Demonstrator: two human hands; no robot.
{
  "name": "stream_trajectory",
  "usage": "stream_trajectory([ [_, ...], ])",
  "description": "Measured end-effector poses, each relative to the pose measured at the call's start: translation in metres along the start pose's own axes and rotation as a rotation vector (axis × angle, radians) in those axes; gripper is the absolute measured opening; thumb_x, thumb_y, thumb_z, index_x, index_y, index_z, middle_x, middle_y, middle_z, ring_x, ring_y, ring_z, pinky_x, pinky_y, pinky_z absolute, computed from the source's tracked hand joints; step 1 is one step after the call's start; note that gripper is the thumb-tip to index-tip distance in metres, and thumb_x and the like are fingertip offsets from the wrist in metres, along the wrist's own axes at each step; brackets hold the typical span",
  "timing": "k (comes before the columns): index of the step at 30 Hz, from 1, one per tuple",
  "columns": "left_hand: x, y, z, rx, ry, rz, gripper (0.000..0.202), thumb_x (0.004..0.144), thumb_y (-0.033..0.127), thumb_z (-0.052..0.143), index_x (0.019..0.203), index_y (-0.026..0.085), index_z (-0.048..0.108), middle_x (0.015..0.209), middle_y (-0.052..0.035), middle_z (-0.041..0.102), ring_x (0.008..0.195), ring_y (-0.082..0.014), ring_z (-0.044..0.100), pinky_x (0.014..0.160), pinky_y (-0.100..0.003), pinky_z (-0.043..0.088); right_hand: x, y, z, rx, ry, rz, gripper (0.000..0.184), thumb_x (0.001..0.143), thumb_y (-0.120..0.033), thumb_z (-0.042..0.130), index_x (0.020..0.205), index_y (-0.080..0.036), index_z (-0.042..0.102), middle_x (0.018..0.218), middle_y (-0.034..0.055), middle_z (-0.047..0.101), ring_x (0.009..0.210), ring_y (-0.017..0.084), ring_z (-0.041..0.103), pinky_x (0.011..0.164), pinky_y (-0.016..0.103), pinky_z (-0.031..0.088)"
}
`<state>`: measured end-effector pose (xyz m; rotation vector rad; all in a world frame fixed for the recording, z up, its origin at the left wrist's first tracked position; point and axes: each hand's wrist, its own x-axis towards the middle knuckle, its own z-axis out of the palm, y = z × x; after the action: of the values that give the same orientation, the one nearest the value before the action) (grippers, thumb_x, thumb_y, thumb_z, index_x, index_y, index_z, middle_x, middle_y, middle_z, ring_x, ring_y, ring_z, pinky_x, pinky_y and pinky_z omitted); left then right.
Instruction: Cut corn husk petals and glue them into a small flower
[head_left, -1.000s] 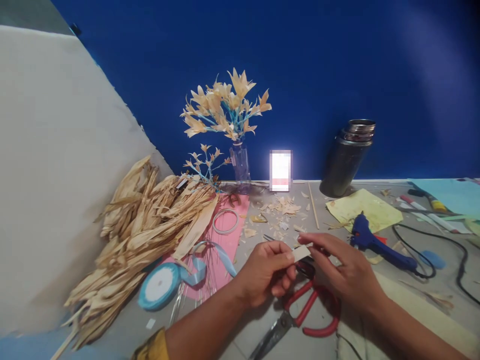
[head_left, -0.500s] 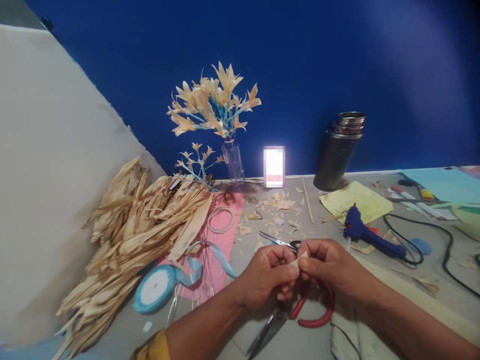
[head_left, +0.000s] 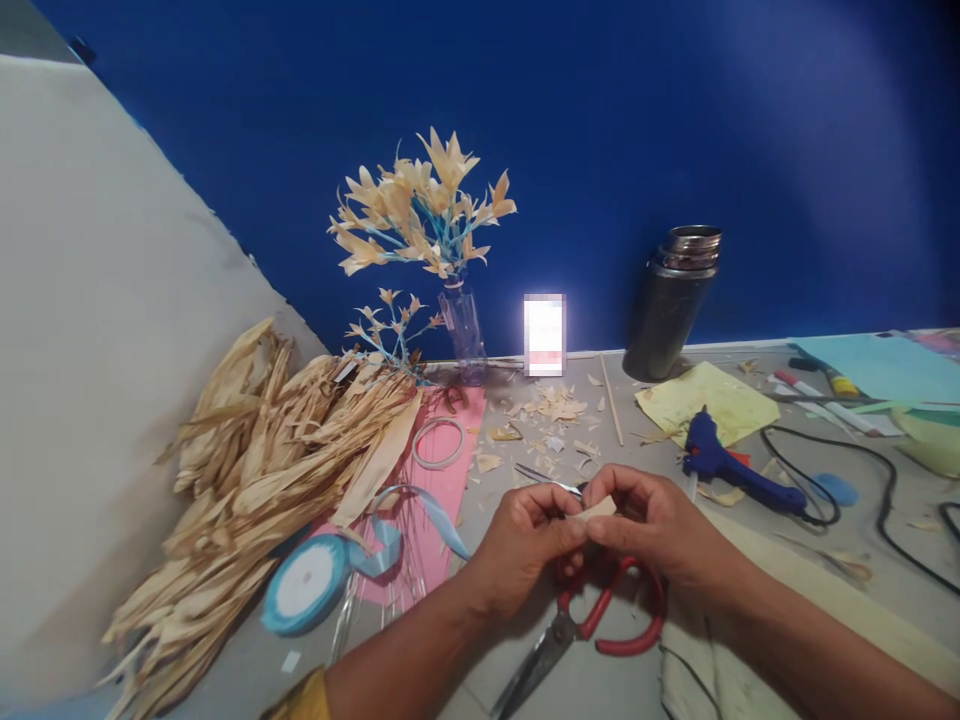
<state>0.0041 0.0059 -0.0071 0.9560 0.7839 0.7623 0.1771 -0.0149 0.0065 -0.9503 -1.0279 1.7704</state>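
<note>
Cream strip [head_left: 602,508] pinched between left hand [head_left: 531,548] and right hand [head_left: 654,522]; red-handled scissors [head_left: 564,630] on tabletop [head_left: 622,692] below; blue glue gun [head_left: 741,476] farther right.

The place looked like a small handicraft work corner against a deep-blue painted wall [head_left: 585,150]. Tan dried husks [head_left: 247,500], a pale-blue ribbon spool [head_left: 306,585], red-handled metal scissors [head_left: 568,632] and a blue pistol-shaped glue gun [head_left: 739,475] lay on the grey worktop [head_left: 577,690], below cream handmade-looking flowers [head_left: 416,205] in a clear bottle [head_left: 463,325].

Husks [head_left: 292,470] lie left of the hands [head_left: 525,545], the glue gun [head_left: 739,474] right.
</note>
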Motion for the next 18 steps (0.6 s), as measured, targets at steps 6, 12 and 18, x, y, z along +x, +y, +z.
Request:
stream_trajectory([
  [6,0.000,0.000,-0.002,-0.038,-0.153,0.010,0.044,0.066,0.049,0.088,0.071,0.014,0.060,0.056,0.0003,0.058,0.049,-0.0095,0.049,0.052,-0.023,0.038,0.002,0.003,-0.008,0.173,-0.097,0.048,0.038,0.065,-0.034,0.092,0.071,-0.017,0.059,0.060,0.0002,0.068,0.055,0.016,0.066,0.053,0.024,0.049],
  [12,-0.003,0.004,-0.003,-0.204,-0.239,0.019,0.041,0.068,0.046,0.087,0.071,0.016,0.059,0.053,0.0012,0.057,0.052,-0.0119,0.052,0.059,-0.027,0.042,0.003,-0.003,-0.021,0.341,-0.147,-0.019,0.034,0.067,-0.033,0.091,0.077,-0.017,0.063,0.064,-0.0039,0.059,0.053,0.007,0.050,0.053,0.019,0.039],
  [18,-0.004,0.004,-0.002,-0.003,-0.111,0.012,0.040,0.066,0.046,0.088,0.071,0.015,0.063,0.056,0.0003,0.059,0.049,-0.0091,0.049,0.051,-0.023,0.036,0.005,0.009,-0.014,0.047,-0.024,-0.017,0.034,0.074,-0.042,0.086,0.082,-0.016,0.065,0.067,-0.0001,0.064,0.056,0.013,0.060,0.053,0.022,0.043],
])
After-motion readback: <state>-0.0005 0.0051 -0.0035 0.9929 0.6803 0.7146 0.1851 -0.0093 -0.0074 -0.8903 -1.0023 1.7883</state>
